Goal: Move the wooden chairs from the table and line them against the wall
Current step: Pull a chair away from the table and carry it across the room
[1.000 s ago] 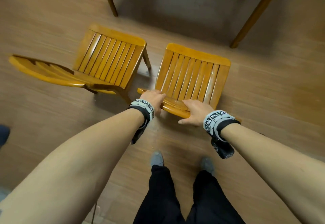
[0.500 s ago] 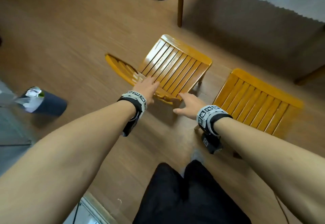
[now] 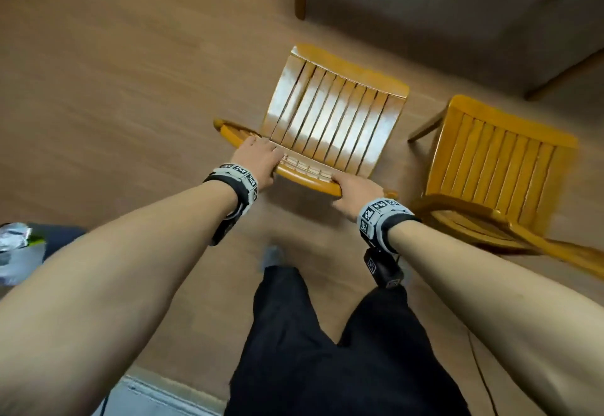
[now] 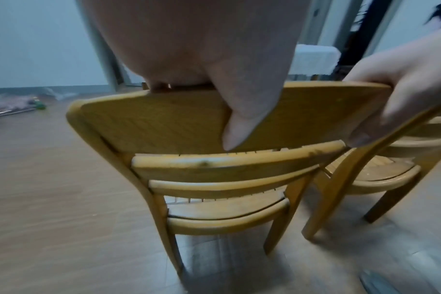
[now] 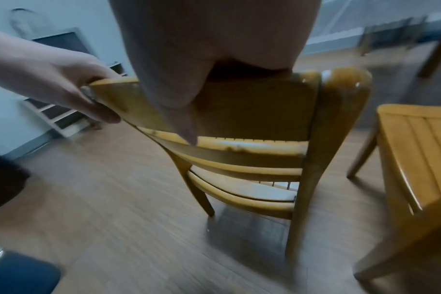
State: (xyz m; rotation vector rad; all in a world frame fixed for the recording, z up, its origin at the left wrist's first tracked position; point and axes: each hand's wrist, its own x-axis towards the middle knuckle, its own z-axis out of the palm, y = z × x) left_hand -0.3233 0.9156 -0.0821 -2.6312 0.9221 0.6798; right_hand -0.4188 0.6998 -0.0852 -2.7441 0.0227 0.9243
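Both hands, left hand (image 3: 258, 157) and right hand (image 3: 356, 191), grip the glossy honey-coloured slatted chair's (image 3: 333, 115) top rail.

I see my right hand (image 5: 189, 75) and left hand (image 5: 63, 89) gripping the chair's top rail (image 5: 252, 103); second chair (image 5: 416, 155) at right.

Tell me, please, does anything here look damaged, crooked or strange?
The held chair shows worn, chipped finish along its back rail. A crumpled bag lies on the floor to the left. Both hands, left and right, grip the backrest normally.
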